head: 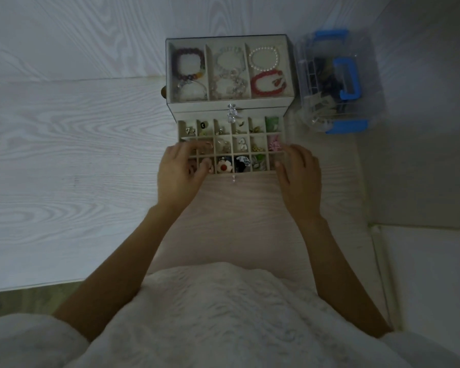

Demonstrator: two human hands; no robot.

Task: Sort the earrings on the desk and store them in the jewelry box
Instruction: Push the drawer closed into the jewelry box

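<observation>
Here, head view, frame centre: beige gridded jewelry-box drawer (230, 144) pulled out, earrings in compartments. Left hand (179, 172) fingers curled over lower-left cells, pinch unclear; right hand (298, 176) fingers relaxed at drawer's right edge. Earrings likely light, fragile; take by fingertips.

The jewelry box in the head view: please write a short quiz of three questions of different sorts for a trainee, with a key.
1. True or false: the pulled-out drawer of the jewelry box is divided into small square compartments.
2. Multiple choice: what lies in the top tray? A) rings B) bead bracelets C) coins
3. Fill in: the clear plastic case to the right of the box has handles and clips of colour ____.

Key
1. True; the left hand is at the drawer's left front corner and the right hand at its right front corner.
2. B; one is the red bracelet.
3. Blue.
</observation>
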